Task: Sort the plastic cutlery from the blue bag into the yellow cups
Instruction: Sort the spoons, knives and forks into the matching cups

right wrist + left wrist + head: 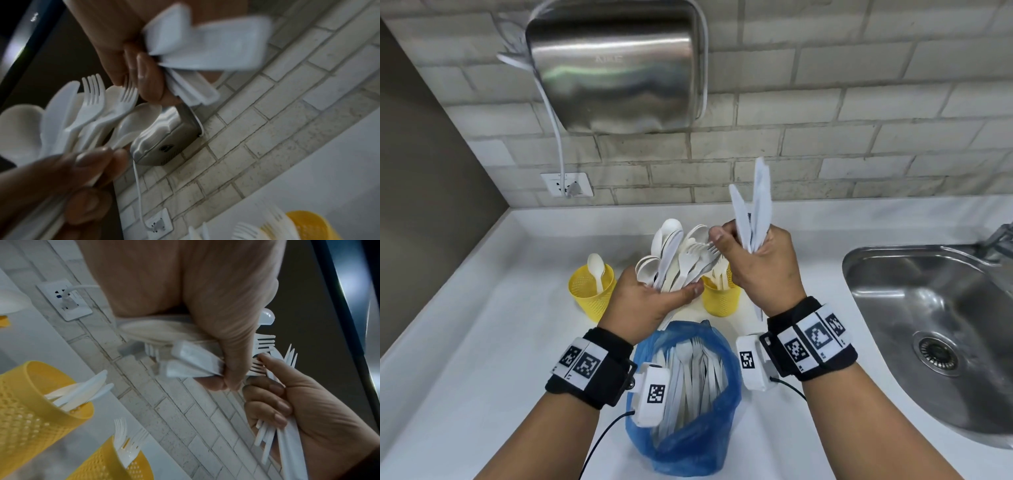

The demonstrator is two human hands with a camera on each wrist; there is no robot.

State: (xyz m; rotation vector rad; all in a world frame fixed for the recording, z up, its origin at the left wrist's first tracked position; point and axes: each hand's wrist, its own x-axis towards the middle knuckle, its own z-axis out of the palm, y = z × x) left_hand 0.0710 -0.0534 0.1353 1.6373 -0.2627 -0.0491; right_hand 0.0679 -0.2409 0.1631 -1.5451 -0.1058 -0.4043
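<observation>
Head view: left hand (650, 301) clasps a mixed bunch (678, 260) of white spoons, forks and knives, fanned upward above the counter (482, 342).
Head, right hand: right hand (760, 263) clenches a sheaf of knives (755, 202), blades up, while its thumb and forefinger pinch a fork (705, 248) at the top of the bunch.
Head, bag: blue bag (681, 445) stands open just below the hands, still packed with white cutlery, handles up.
Head, cups: left cup (589, 294) holds a spoon; right cup (722, 298), partly behind the right hand, holds several pieces; only two cups show here.
Head, surroundings: steel sink (928, 318) at the right, hand dryer (616, 65) on the tiled wall.
Left wrist view: two yellow mesh cups appear, one (30, 410) with knives, one (111, 465) with forks, and the edge of a third at the far left; contents are plainer here than from the head.
Left wrist, grip: fingers (232, 340) wrap the handles; the right hand's fingers (269, 395) curl round the knife handles.
Right wrist view: blurred; fork tines (92, 87) and spoon bowls (18, 128) of the bunch show face-on, with knife handle ends (207, 45) above.
</observation>
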